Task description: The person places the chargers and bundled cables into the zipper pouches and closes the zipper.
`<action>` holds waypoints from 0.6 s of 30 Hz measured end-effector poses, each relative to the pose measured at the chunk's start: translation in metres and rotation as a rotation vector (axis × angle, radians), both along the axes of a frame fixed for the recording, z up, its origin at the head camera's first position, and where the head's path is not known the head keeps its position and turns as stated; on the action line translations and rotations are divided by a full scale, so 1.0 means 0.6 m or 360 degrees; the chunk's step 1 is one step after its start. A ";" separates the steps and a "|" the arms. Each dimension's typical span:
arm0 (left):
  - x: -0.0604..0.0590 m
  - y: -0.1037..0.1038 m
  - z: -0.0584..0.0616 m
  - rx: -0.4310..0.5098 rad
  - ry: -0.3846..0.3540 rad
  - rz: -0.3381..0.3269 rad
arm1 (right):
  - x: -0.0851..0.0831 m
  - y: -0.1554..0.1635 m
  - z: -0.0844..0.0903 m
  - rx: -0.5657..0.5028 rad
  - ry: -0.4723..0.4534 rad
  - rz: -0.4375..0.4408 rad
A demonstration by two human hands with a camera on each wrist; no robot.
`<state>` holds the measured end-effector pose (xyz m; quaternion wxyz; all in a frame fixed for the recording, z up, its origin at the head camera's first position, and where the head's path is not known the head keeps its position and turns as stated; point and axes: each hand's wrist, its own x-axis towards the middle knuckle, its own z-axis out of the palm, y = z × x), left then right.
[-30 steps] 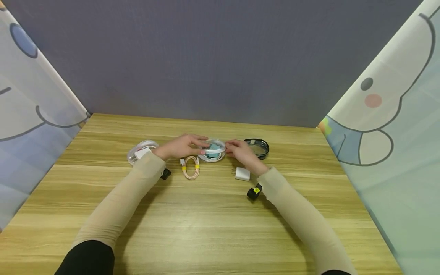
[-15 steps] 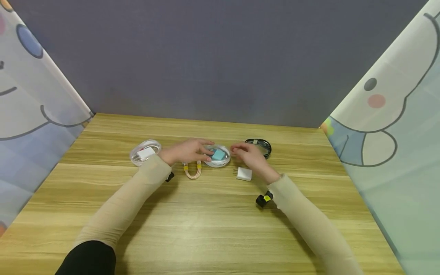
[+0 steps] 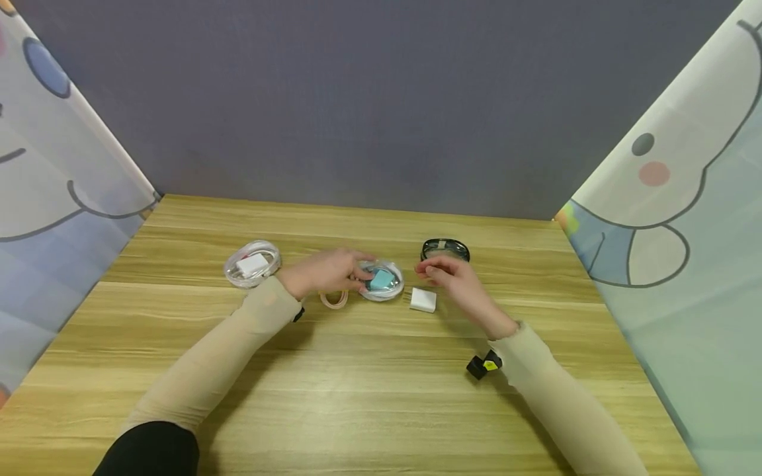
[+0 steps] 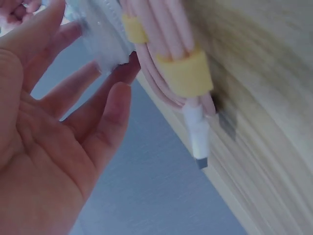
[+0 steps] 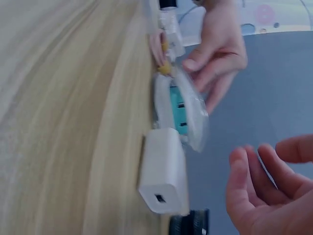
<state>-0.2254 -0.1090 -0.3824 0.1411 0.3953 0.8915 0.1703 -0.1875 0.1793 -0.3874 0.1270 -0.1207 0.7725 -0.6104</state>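
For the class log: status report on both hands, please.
Left hand touching clear case holding teal charger. Right hand open, off it, above white charger. Pink cable beside left hand.

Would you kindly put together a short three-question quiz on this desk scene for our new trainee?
1. True or false: the right hand grips the white charger.
2. Which hand touches the clear pouch with the teal item?
3. What lies on the wooden table behind the right hand? A) black cable coil B) a mug C) scissors

Key: 1 false, it hovers with nothing in it; 2 the left hand; 3 A.
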 end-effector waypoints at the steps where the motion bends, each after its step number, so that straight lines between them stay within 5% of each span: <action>1: 0.003 0.000 0.000 -0.0016 0.0011 0.0010 | 0.003 0.004 0.003 0.0005 -0.0009 0.0026; 8: 0.013 -0.005 -0.003 -0.0019 0.0071 -0.0011 | 0.029 0.025 0.013 0.0132 -0.0054 0.0311; 18: 0.031 -0.002 -0.001 -0.0038 0.0096 -0.0080 | 0.054 0.036 -0.027 0.0234 -0.0154 0.0658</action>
